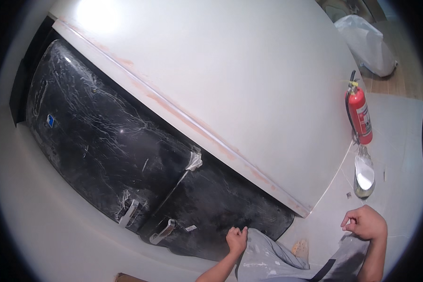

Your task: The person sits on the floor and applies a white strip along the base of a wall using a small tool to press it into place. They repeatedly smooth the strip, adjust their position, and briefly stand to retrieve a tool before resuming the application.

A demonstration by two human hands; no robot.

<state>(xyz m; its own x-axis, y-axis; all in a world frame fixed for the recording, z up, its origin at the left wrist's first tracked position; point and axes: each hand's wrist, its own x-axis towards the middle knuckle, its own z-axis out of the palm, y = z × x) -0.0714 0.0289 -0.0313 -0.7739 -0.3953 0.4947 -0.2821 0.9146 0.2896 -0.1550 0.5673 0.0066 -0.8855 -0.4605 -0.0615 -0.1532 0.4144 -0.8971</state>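
Note:
My left hand [237, 238] is closed at the upper edge of the grey trousers [268, 258], its fingers curled on the cloth. The trousers are spotted with white stains. On the other side my right hand [367, 223] is bent at the wrist, with fingers curled on the grey cloth below it. Close to my left hand stands a black two-door refrigerator [113, 131], covered in wrinkled clear film. It has two handles, the upper-door handle [129, 214] and the lower-door handle [163, 231]. A whitish patch of tape [194, 161] sits at the door seam.
A white wall [230, 70] with a patchy, unpainted corner strip runs alongside the refrigerator. Beyond my right hand, a clear bottle-like thing [364, 181] and a red fire extinguisher [360, 115] are on the pale floor. Farther off lies a white plastic bag [366, 44].

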